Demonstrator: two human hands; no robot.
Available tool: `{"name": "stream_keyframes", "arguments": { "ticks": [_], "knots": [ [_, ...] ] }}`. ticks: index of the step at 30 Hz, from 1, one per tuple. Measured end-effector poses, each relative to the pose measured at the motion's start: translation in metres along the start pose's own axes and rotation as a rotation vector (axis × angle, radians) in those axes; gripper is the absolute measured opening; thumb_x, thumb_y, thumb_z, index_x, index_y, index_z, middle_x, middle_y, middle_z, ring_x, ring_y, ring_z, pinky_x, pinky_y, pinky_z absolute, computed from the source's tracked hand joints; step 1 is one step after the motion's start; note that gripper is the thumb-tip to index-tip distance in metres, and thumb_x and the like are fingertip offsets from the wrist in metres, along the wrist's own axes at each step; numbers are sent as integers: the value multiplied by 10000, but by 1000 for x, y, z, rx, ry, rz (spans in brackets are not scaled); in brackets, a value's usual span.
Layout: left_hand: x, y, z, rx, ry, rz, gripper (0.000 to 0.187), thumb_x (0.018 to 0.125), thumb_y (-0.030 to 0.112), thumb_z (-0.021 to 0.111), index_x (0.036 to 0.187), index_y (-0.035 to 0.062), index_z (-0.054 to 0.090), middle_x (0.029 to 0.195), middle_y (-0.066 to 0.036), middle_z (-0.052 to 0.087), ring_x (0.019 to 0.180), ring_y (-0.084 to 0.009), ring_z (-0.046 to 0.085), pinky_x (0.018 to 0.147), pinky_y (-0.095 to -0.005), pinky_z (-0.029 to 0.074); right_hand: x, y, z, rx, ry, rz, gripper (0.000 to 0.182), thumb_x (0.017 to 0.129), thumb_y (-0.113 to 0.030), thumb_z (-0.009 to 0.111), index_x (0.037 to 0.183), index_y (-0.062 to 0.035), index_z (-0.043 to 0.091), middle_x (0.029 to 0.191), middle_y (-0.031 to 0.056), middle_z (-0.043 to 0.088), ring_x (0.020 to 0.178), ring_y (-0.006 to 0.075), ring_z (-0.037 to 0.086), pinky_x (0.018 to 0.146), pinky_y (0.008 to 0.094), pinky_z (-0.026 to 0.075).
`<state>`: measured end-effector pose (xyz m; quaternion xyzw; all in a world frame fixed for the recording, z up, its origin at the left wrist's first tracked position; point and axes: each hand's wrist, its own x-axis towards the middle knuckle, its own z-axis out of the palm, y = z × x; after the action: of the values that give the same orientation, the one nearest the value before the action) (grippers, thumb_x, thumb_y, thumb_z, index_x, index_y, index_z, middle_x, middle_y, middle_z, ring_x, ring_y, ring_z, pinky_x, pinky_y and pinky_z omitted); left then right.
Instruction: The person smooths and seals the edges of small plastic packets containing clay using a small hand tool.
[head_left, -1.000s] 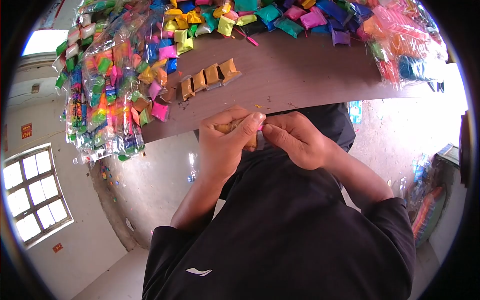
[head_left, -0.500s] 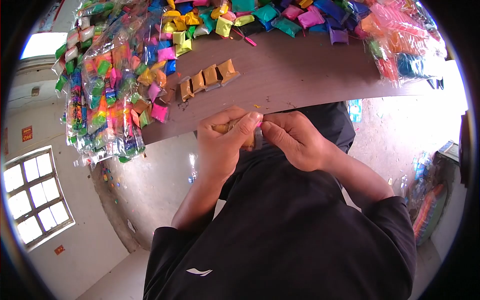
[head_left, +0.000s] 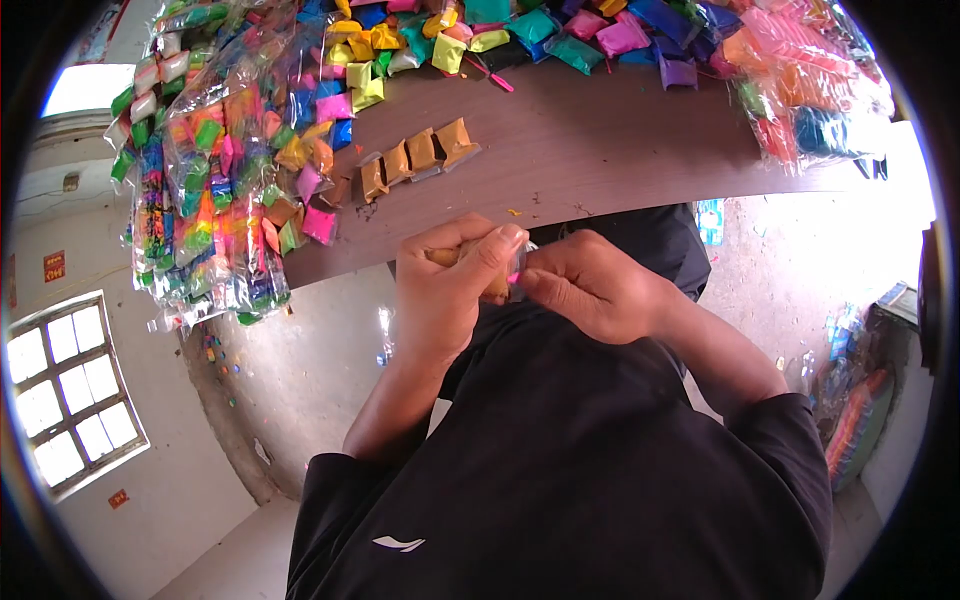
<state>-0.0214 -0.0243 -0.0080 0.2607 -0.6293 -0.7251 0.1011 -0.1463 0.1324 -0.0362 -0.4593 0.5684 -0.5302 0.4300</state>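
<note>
My left hand (head_left: pixel 447 285) is closed around a small tan packet (head_left: pixel 497 287) with a clear plastic edge, held just past the table's near edge. My right hand (head_left: pixel 592 288) pinches at that clear edge, thumb against forefinger. A small bright pink bit (head_left: pixel 515 278) shows at the right fingertips; most of it is hidden, so its kind cannot be made out. On the table beyond my hands lies a short row of similar tan packets (head_left: pixel 421 152) in clear wrapping.
Colourful small packets (head_left: pixel 480 40) are heaped along the back of the brown table (head_left: pixel 600 130). Clear bags of coloured packets (head_left: pixel 215 170) hang over its left side, more plastic bags (head_left: pixel 800 90) lie at the right. A thin pink-tipped tool (head_left: pixel 500 82) rests near the heap.
My right fingertips have moved down along the packet's edge, and the pink bit has gone down with them. The clear plastic stands out more. My left hand stays nearly still.
</note>
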Motion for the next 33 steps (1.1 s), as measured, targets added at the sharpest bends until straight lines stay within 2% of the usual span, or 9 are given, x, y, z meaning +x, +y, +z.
{"name": "stream_keyframes", "arguments": {
  "ticks": [2,5,7,11,13,17,19,25,33],
  "knots": [
    [0,0,-1,-10,-22,3,167,948,93,704,923,-67,745,706,-40,639,565,-78,527,492,-232,372,0,2,1,-32,-73,-16,288,1031,-228,518,964,16,655,774,224,637,759,395,640,729,460,491],
    [-1,0,0,47,2,-5,179,953,104,702,927,-67,745,707,-44,643,570,-85,537,487,-238,385,1,3,1,41,68,-44,281,1024,-225,526,956,12,661,767,229,635,761,401,639,732,464,493],
    [0,-3,-3,19,-5,-5,196,959,121,699,938,-68,745,718,-52,649,571,-90,539,489,-240,390,0,0,-3,-105,-109,-38,269,1014,-214,533,946,10,664,773,234,642,776,416,640,736,476,493],
    [0,-2,-2,-20,22,-7,207,968,138,694,947,-61,747,732,-58,656,579,-95,553,490,-240,399,1,1,-8,-170,-109,-7,273,1005,-209,541,925,22,663,783,243,648,783,424,641,733,483,493],
    [0,-1,2,-52,128,-50,217,978,155,685,953,-50,748,746,-59,662,587,-100,570,492,-243,413,3,2,-8,-135,0,-10,293,1006,-209,543,901,40,656,789,249,647,773,427,635,724,482,490],
    [-1,-3,3,-40,139,-46,233,989,178,674,965,-41,748,750,-57,665,594,-104,584,490,-254,426,6,3,0,-126,26,-41,288,1012,-190,535,896,50,644,776,243,635,744,416,621,708,465,487],
    [-2,-10,1,18,118,-29,252,1002,198,659,985,-37,748,760,-51,671,601,-105,592,486,-266,439,9,5,2,-72,212,31,279,1025,-171,516,902,49,636,747,206,619,706,346,622,692,437,483],
    [0,-3,9,-7,184,-26,250,1012,193,646,956,-33,738,770,-39,674,598,-108,604,480,-269,452,4,11,6,66,92,67,297,1052,-185,489,923,41,632,721,133,594,687,202,553,696,377,478],
    [-4,-9,6,30,97,11,324,1037,262,628,939,-30,730,780,-34,670,620,-70,610,514,-217,491,9,20,17,203,258,67,302,1065,-193,492,930,34,638,750,107,623,711,194,577,711,355,486]
  ]
}}
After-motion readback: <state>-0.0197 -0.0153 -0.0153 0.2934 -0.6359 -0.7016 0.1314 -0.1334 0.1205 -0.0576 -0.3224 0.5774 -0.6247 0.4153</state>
